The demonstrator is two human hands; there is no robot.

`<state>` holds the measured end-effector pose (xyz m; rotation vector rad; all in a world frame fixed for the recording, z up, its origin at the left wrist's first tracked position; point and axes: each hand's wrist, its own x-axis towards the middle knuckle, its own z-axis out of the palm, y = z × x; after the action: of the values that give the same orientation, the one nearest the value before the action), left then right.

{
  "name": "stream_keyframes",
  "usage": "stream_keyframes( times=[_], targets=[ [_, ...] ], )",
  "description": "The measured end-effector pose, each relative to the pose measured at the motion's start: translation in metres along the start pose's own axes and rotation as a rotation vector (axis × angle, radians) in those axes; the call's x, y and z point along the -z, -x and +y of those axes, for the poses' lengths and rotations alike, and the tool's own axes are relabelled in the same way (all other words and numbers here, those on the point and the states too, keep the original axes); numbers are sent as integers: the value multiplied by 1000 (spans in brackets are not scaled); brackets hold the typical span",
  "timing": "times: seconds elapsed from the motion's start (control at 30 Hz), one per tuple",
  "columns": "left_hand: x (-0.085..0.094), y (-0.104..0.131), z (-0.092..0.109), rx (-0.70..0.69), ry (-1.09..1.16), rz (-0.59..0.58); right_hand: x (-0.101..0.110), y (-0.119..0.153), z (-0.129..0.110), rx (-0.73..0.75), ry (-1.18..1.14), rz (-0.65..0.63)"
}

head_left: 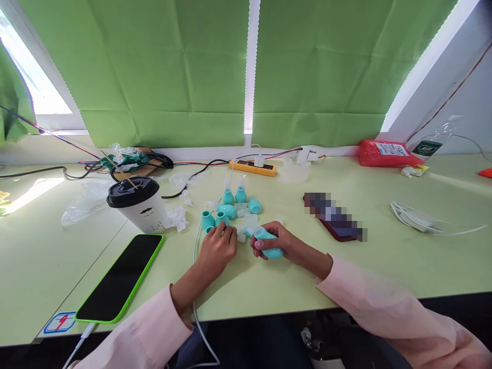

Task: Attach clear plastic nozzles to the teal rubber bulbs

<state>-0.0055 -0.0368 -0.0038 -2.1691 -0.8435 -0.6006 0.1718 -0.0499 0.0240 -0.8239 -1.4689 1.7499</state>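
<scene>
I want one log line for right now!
right hand: holds teal bulb | left hand: at other bulbs, grip unclear | nearby: cup, green-edged phone, orange power strip

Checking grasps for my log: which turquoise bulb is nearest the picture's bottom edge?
The turquoise bulb in the right hand; the other bulbs all appear higher up.

2 long pale pink sleeves [388, 302], lightly creased, loose plain cuffs [165, 323]

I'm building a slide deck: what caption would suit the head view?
The right hand holds a turquoise bulb; the left hand is beside more turquoise pieces on a pale green table.
</scene>
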Motion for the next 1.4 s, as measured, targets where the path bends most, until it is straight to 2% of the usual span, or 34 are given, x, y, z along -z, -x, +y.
stream_keyframes(
  times=[0.1, 0.2, 0.27, 0.33, 0.43, 0.47, 0.53, 0.57, 0.6, 0.63, 0.67, 0.73, 0.8, 0.9, 0.97, 1.07, 1.23, 1.4],
  targets=[
    [3, 0, 0, 32, 113, 46, 0, 0, 1, -6, 90, -28],
    [12, 0, 1, 224, 428, 127, -2, 2, 3, 54, 281, -39],
    [20, -1, 2, 347, 671, 83, -5, 3, 8, 85, 412, -3],
    [26, -3, 4, 337, 801, -21, -11, 5, 14, 120, 525, 66],
    [28, -5, 6, 292, 792, -184, -19, 7, 24, 216, 626, 111],
    [28, -5, 6, 296, 764, -186, -20, 7, 26, 241, 649, 113],
    [30, -2, 3, 283, 683, -44, -20, 6, 29, 279, 700, 172],
    [32, 0, 1, 255, 617, 108, -19, 5, 30, 297, 731, 229],
    [34, 3, 1, 170, 534, 268, -18, 4, 30, 315, 760, 287],
    [36, 6, 2, 51, 482, 323, -17, 3, 30, 335, 780, 341],
    [37, 8, 4, -97, 454, 321, -16, 3, 30, 351, 789, 384],
    [35, 11, 12, -365, 431, 156, -15, 2, 29, 369, 785, 417],
    [30, 12, 23, -447, 439, -55, -15, 1, 27, 373, 768, 404],
    [20, 9, 32, -411, 416, -276, -15, 1, 26, 366, 743, 367],
    [16, 8, 33, -383, 413, -321, -15, 1, 26, 362, 733, 349],
    [14, 7, 26, -313, 442, -256, -14, 1, 27, 374, 738, 330],
    [16, 4, 9, 34, 590, -171, -11, 2, 24, 337, 726, 314],
    [24, 2, -1, 283, 913, -161, -13, 4, 20, 305, 717, 264]
  ],
)
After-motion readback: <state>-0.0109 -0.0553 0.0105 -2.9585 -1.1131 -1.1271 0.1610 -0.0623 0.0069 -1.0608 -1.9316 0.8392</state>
